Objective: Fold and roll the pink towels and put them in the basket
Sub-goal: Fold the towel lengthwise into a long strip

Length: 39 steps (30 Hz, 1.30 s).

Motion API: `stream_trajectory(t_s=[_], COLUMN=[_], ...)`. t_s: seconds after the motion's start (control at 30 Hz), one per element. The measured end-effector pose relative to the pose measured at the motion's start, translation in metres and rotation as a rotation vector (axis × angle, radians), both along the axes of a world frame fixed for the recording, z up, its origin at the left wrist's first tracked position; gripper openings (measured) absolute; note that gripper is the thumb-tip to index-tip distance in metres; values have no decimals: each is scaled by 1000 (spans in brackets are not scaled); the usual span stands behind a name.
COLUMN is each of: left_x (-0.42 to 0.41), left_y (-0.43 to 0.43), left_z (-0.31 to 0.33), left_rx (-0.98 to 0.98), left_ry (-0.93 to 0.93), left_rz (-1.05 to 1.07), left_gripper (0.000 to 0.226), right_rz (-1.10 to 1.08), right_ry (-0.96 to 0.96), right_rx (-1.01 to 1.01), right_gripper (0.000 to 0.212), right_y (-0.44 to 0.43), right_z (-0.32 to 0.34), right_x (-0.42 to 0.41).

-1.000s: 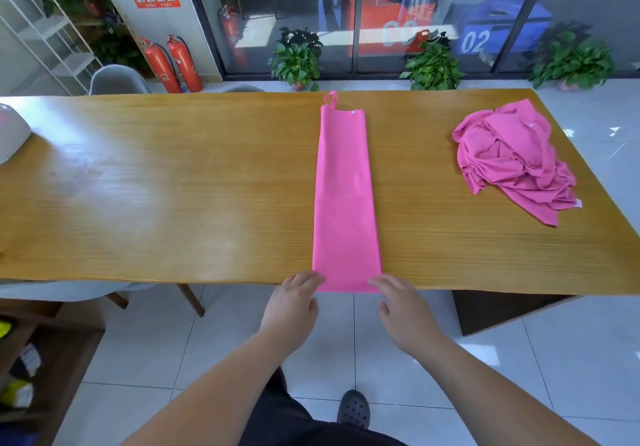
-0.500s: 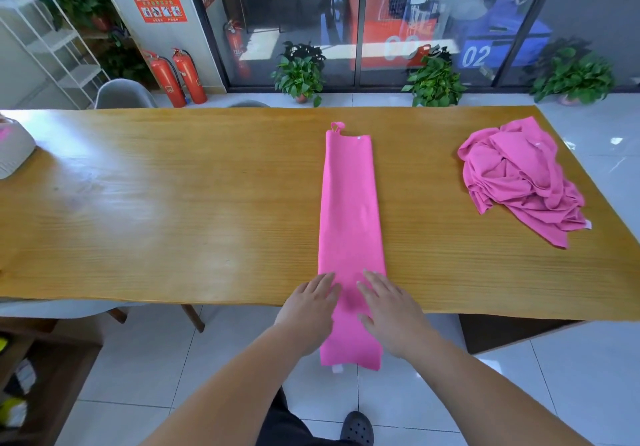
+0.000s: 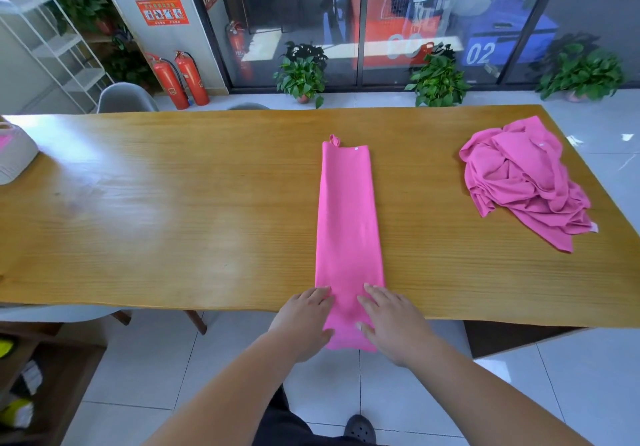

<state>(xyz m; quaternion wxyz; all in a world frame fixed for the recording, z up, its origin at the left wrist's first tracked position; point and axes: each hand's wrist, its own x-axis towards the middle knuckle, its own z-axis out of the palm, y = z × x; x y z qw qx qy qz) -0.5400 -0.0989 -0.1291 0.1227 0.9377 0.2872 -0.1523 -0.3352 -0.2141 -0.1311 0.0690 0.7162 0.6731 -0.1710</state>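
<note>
A pink towel (image 3: 348,223), folded into a long narrow strip, lies across the wooden table (image 3: 173,210) with its near end hanging over the front edge. My left hand (image 3: 303,321) rests on the strip's left side at that edge, fingers straight. My right hand (image 3: 391,321) lies flat on its right side, fingers spread. A crumpled heap of pink towels (image 3: 523,182) sits at the table's right end. The white basket (image 3: 14,158) stands at the far left edge, partly out of view, with something pink inside.
A grey chair (image 3: 124,99) stands behind the table at the left, and another chair seat shows under the front left edge. A low wooden shelf (image 3: 41,376) is at my lower left. Potted plants and fire extinguishers line the far wall.
The strip's near end has been drawn toward me and now hangs over the table's front edge. Both hands moved from its end corners onto its top surface.
</note>
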Motion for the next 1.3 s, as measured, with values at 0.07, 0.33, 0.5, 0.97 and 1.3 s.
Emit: stream_trajectory(t_s=[0.07, 0.33, 0.5, 0.97, 1.3], left_x=[5, -4, -3, 46, 91], left_y=[6, 6, 27, 172, 254], left_z=[8, 2, 13, 15, 17], left_rx=[13, 3, -14, -154, -253], left_ry=[-45, 56, -20, -104, -174], left_rz=[-12, -14, -53, 250, 345], left_gripper=[70, 86, 58, 78, 79], right_rz=[5, 16, 25, -370, -547], right_ry=[-22, 43, 80, 123, 301], right_rx=[64, 1, 13, -17, -1], right_gripper=[80, 93, 62, 56, 57], right_y=[9, 0, 17, 127, 193], right_z=[6, -2, 11, 26, 33], right_x=[2, 9, 16, 102, 133])
